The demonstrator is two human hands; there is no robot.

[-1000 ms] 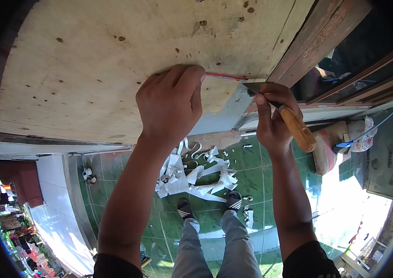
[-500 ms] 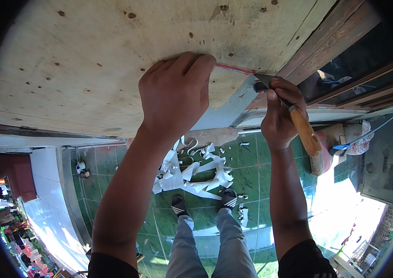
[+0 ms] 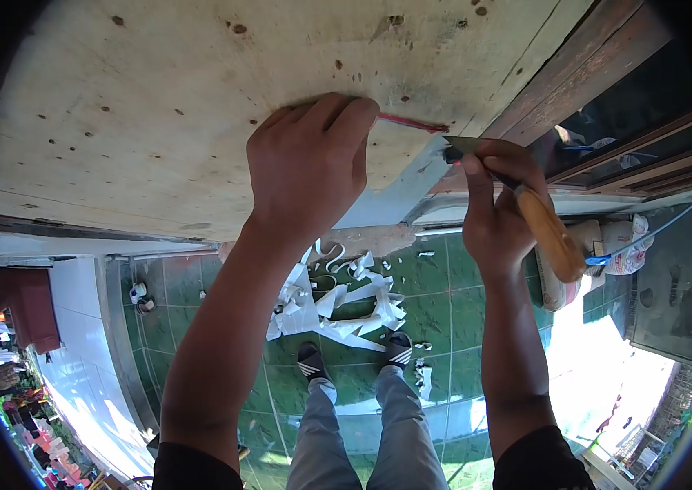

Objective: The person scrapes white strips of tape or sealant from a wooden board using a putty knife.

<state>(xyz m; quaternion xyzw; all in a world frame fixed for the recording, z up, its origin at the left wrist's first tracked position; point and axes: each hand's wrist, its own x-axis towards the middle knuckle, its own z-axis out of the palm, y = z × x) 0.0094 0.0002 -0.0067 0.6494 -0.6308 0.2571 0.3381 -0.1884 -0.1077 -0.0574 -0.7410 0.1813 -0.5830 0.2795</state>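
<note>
Fingers of the right hand pinched a knife, likely light, stiff and best held by its handle; those of the left hand curled, grip hidden.

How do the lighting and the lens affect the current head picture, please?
In the head view, glare burns out the sunlit patch at lower right; in the head view, wide-angle distortion bows the white tiled ledge, with black corners; in the head view, the right hand and wooden-handled tool look shaded.

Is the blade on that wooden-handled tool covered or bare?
Bare: the blade juts out beyond the right hand with no cover on it.
</note>
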